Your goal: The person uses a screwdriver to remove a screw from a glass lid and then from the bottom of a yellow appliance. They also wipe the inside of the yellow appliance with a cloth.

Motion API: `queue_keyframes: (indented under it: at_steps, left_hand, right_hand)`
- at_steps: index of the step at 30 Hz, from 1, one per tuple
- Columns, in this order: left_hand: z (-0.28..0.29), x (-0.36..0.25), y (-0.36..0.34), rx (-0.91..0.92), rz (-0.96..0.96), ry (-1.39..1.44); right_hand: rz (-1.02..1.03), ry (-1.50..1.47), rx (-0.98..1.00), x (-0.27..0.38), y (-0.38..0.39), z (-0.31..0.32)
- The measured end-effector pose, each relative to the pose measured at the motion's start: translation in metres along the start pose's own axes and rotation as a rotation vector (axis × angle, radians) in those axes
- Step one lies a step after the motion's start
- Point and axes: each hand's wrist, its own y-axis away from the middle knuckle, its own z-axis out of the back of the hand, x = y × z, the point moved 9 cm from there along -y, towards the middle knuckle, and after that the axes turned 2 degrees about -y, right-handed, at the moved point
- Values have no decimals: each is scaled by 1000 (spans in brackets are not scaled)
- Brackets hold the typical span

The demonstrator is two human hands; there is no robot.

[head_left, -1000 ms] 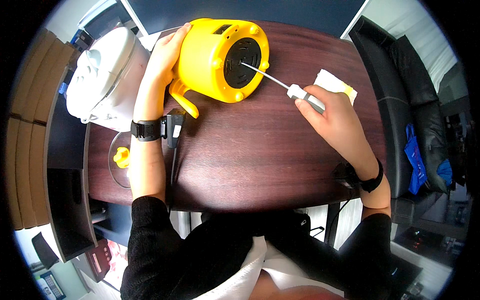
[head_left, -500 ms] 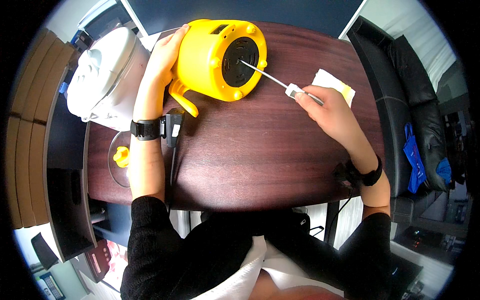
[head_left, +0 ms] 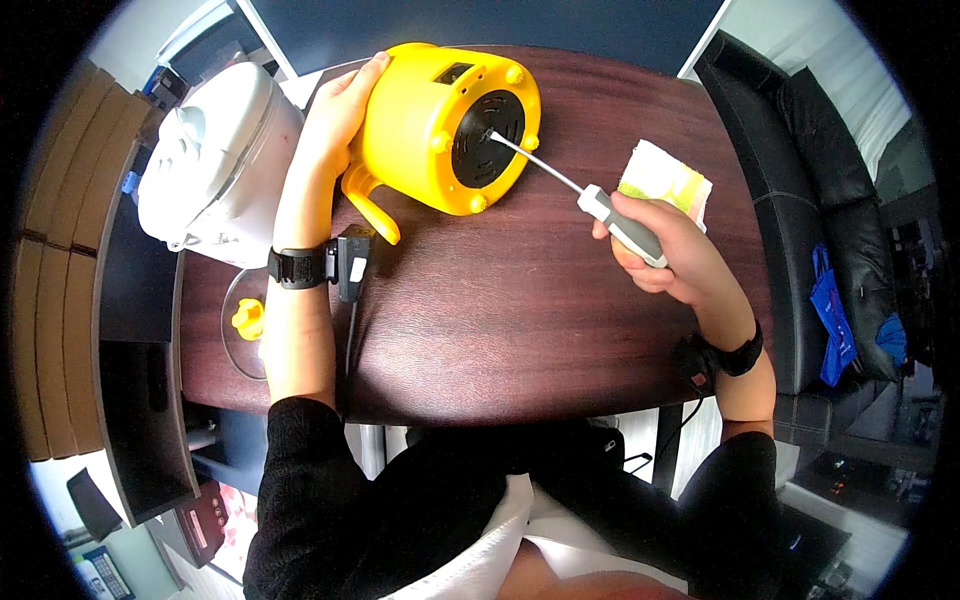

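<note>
One white label (head_left: 357, 269) near yellow appliance (head_left: 405, 125)

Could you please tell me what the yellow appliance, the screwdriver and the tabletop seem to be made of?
Yellow appliance: probably glossy plastic, judging by its even colour and highlights.
Screwdriver: silvery shank, likely metal; smooth grey-and-white handle, likely plastic.
Tabletop: satin brown grain suggests wood or laminate.

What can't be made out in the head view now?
All in the head view:
Screwdriver tip: too small against the black base disc to tell whether it's seated.
Yellow appliance: inside faces away, hidden by its own body.
Clear lid: right side behind the left forearm.
</note>
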Motion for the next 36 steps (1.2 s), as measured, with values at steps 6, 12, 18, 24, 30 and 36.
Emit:
queue_keyframes:
  at_steps: [6,12,18,24,30,36]
  left_hand:
    - [0,0,-1,13,-15,28]
    - [1,1,-3,1,-9,19]
    - [0,0,-2,22,-17,40]
    - [-1,-1,0,8,-20,19]
    - [-4,-6,5,-3,-10,13]
    - [-4,-5,4,2,-17,-19]
  right_hand:
    - [-157,-355,142,-26,-4,-15]
    - [-191,-479,213,-28,-3,-21]
    - [-226,-541,262,-28,-2,-26]
    - [-226,-514,296,-24,1,-27]
    - [-220,-495,309,-19,2,-27]
    - [-211,-505,335,-20,1,-26]
